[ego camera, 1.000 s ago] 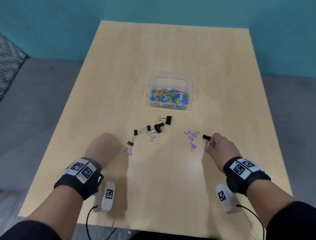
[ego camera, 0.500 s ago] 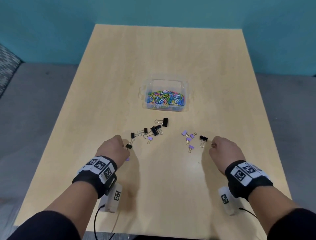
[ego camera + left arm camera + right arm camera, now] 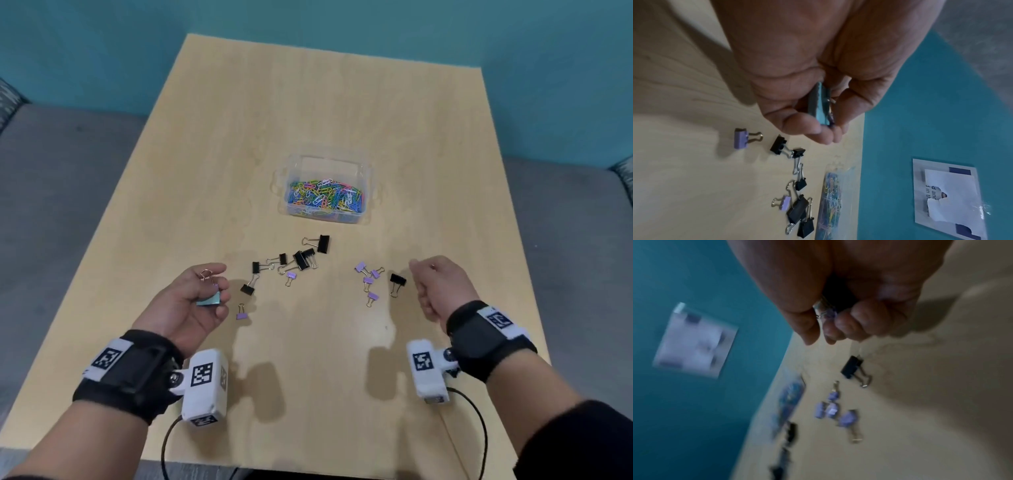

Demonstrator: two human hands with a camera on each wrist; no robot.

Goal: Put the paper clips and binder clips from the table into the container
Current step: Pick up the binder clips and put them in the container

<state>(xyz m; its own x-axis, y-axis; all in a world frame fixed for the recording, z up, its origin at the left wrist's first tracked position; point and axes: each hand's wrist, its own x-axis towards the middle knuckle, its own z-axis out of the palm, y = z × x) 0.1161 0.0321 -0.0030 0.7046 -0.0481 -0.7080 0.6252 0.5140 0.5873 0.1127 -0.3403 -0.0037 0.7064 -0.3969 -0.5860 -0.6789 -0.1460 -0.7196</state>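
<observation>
My left hand (image 3: pixel 219 289) is turned palm up over the table's near left. Its curled fingers hold a teal binder clip (image 3: pixel 209 300) (image 3: pixel 819 105) and a bit of a purple one. My right hand (image 3: pixel 424 284) is a raised fist; the right wrist view shows a black and a purple binder clip (image 3: pixel 831 305) gripped inside it. A clear container (image 3: pixel 367 178) holding colourful paper clips (image 3: pixel 325 198) stands mid-table. Black binder clips (image 3: pixel 303 257) lie in a loose cluster near it. Small purple binder clips (image 3: pixel 368 280) and one black clip (image 3: pixel 398 280) lie left of my right hand.
A lone purple clip (image 3: pixel 242 315) and a black clip (image 3: pixel 247 289) lie just right of my left hand. The wooden table (image 3: pixel 325 102) stands against a teal wall, with grey floor on both sides. A torn paper sign (image 3: pixel 949 193) hangs on the wall.
My left hand has turned palm up and lifted with the teal clip. My right hand drew back from the black clip on the table and rose as a fist.
</observation>
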